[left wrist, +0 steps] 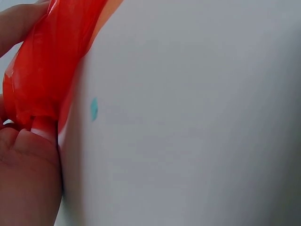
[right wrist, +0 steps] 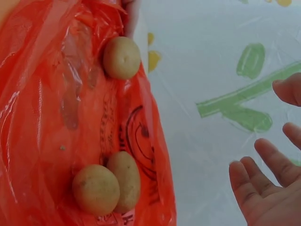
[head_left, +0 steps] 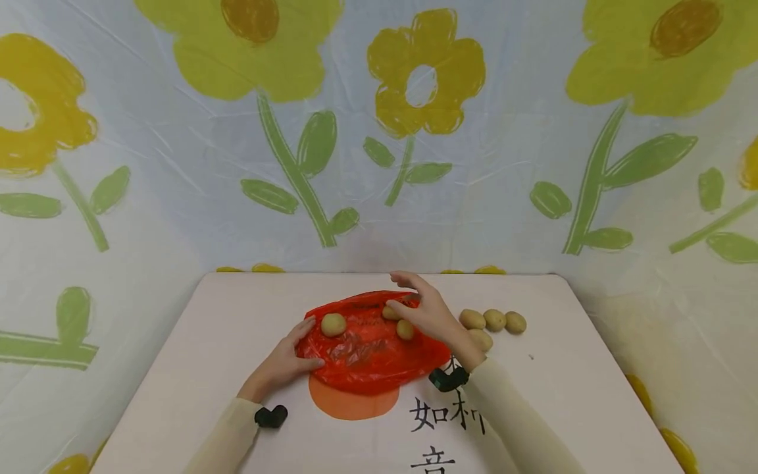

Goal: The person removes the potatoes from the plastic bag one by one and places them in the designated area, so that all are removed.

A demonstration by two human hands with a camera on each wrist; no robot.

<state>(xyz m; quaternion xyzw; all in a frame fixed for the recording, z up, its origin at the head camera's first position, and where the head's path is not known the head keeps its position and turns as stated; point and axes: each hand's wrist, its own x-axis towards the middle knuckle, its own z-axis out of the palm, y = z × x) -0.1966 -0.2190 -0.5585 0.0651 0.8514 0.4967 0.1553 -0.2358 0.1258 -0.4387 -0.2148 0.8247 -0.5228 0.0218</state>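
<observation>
A red plastic bag (head_left: 367, 355) lies spread on the table, with black print on it. My left hand (head_left: 284, 361) holds its left side; in the left wrist view the red film (left wrist: 47, 70) runs between the thumb and fingers. One potato (head_left: 333, 324) rests on the bag near that hand. Two more potatoes, a round one (right wrist: 96, 189) and a longer one (right wrist: 125, 181), lie together at the bag's right part. Above them hovers my right hand (head_left: 429, 313), fingers spread and holding nothing; the right wrist view shows its palm apart from the potatoes.
Several potatoes (head_left: 494, 320) sit in a group on the table (head_left: 551, 395), right of the bag. Black characters and an orange circle (head_left: 354, 401) are printed on the tabletop. A flower-patterned cloth (head_left: 474, 217) hangs behind the table and at both sides.
</observation>
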